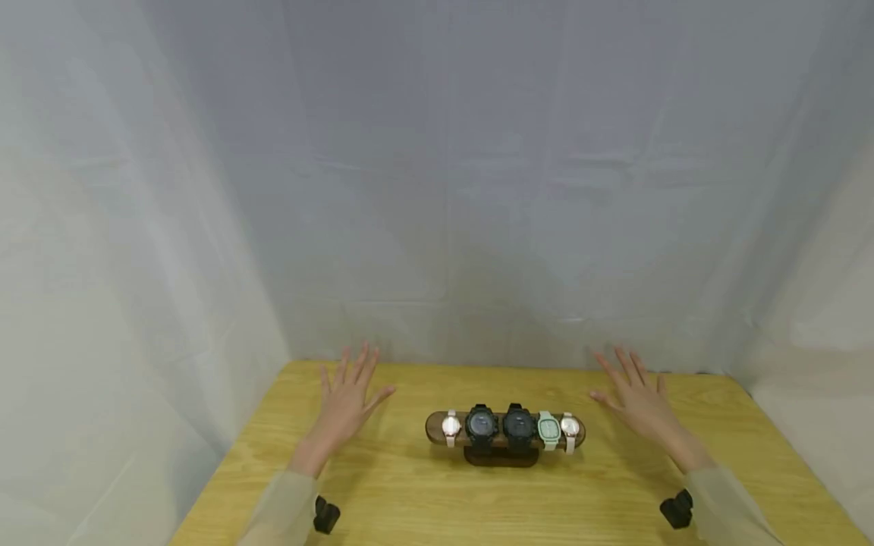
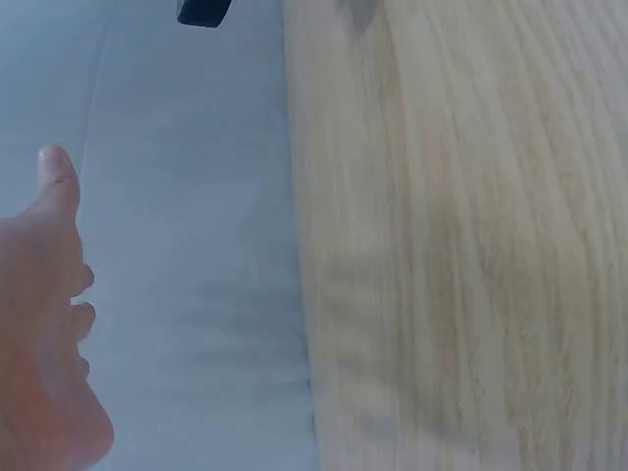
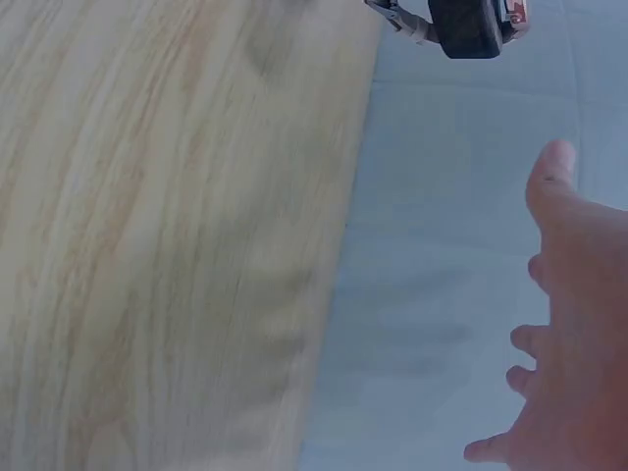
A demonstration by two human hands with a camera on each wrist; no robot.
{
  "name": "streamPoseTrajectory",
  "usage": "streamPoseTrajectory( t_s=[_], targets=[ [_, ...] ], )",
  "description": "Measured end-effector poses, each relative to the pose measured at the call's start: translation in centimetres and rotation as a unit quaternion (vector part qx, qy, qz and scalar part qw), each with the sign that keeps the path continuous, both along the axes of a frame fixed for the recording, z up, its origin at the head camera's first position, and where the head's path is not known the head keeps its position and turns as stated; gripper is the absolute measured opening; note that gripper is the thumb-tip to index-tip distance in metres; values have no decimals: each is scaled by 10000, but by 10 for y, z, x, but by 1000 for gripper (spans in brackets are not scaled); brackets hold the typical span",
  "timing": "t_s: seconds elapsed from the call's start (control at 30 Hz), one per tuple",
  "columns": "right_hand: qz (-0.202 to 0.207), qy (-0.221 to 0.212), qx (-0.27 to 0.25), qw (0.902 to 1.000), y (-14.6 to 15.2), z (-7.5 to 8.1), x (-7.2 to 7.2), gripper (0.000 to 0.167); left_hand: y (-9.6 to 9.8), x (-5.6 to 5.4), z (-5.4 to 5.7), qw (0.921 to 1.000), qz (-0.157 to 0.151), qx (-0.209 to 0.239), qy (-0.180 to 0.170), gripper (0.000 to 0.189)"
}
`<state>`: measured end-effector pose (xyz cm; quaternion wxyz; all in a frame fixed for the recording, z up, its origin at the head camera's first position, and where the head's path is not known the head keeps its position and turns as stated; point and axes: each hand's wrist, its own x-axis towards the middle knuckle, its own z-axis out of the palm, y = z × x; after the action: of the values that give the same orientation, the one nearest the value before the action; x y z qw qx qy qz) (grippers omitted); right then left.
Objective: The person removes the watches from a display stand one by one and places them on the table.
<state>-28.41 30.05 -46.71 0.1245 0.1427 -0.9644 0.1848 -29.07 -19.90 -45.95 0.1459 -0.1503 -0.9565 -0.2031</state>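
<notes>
The left hand (image 1: 344,406) and right hand (image 1: 642,413), fingers spread and gripping nothing, flank a dark wooden watch stand (image 1: 501,458) on the desk (image 1: 410,504). It should feel rigid and fairly weighty; the near base suits a hold. Its two black watches (image 1: 481,425) look rugged, the mint-green watch (image 1: 549,430) lighter. Dial lettering is unreadable.

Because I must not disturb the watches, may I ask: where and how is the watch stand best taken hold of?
Probably by both rounded ends of its bar, from left and right at once: these ends reach past the outermost watches, and the bar overhangs the narrower base on both sides, so it can likely be supported from beneath.
</notes>
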Motion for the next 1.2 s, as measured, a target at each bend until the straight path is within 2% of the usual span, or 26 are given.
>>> streamPoseTrajectory(
  t_s=[0.17, 0.3, 0.47, 0.67, 0.83, 0.93, 1.2],
  targets=[
    [70, 389, 101, 9992, 4, -3, 2, 78, 4, 7, -6, 9995, -151, 28, 274, 77],
    [211, 722, 122, 9971, 4, -8, 5, 73, 13, 17, -9, 9976, -392, 48, 563, 73],
    [508, 960, 22, 9941, -2, -13, 14, 63, 29, 31, -11, 9964, -661, 3, 529, 71],
    [775, 917, -250, 9924, -13, -19, 24, 61, 46, 46, -17, 9937, -878, -493, 486, 74],
    [942, 754, -490, 9915, -19, -26, 29, 59, 55, 54, -26, 9906, -1023, -753, 507, 77],
    [1060, 803, -557, 9896, -22, -29, 32, 60, 58, 58, -31, 9885, -1057, -937, 541, 77],
    [1292, 914, -401, 9866, -31, -32, 39, 61, 65, 69, -37, 9866, -1115, -1128, 375, 76]
  ],
)
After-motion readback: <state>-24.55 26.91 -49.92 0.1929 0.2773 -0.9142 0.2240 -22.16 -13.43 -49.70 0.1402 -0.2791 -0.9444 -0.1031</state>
